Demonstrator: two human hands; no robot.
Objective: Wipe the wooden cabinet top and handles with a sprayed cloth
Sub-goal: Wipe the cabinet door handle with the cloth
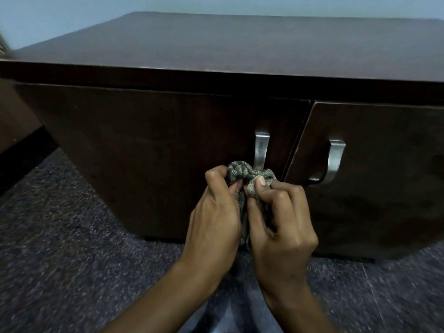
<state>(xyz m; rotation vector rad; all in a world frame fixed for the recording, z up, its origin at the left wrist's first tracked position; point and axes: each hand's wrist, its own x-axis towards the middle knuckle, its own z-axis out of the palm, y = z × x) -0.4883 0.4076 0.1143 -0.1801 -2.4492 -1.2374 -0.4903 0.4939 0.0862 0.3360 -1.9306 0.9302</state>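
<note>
A low dark wooden cabinet fills the view, its flat top (240,42) running across the upper half. Two doors face me, each with a vertical metal handle: the left handle (261,147) and the right handle (335,159). A bunched grey-green cloth (247,173) is pressed around the lower end of the left handle. My left hand (216,212) and my right hand (281,219) both pinch the cloth from below, side by side. The lower part of the left handle is hidden behind the cloth.
Dark speckled carpet (72,236) covers the floor in front of the cabinet. Another dark piece of furniture (14,121) stands at the left edge. A pale wall (60,15) rises behind the cabinet. My blue trouser leg (240,313) shows at the bottom.
</note>
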